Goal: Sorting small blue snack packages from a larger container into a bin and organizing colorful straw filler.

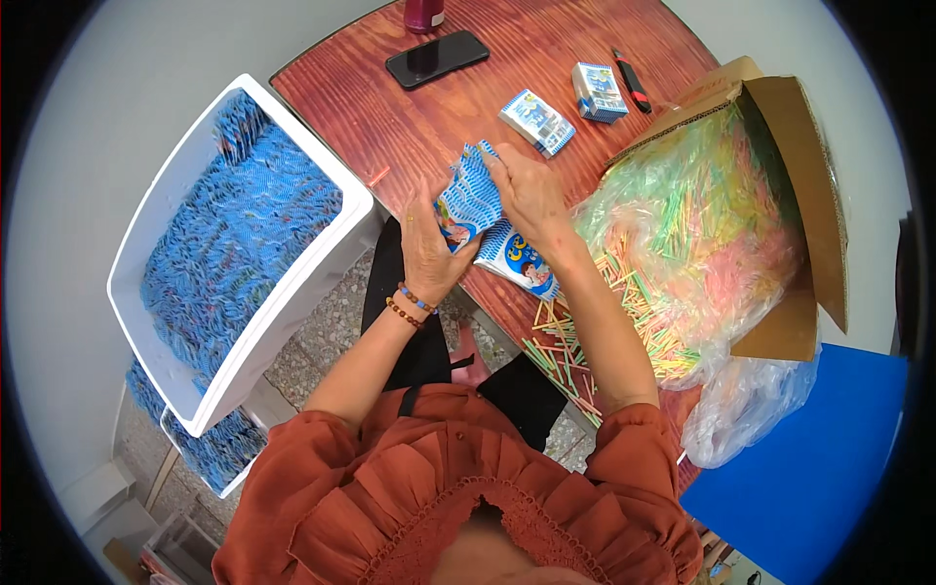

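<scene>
My left hand (427, 246) holds a blue-and-white printed packet (472, 192) upright, thumb along its lower edge. The fingers of my right hand (531, 195) close on the same packet near its upper right edge. Part of its top is covered by those fingers, so I cannot tell whether it is torn. Below my right wrist, a similar packet (525, 258) lies by the table's near edge. Thin pastel sticks (624, 312), yellow, green and pink, are heaped to the right of my right forearm.
A cardboard box (804, 195) lies with a clear plastic bag (726, 210) of sticks spilling out. At left, a white foam box (278, 317) holds many blue packets. Two packet stacks (537, 123), a red-black cutter (632, 82), a phone (437, 58) and a purple bottle (423, 15) sit farther back.
</scene>
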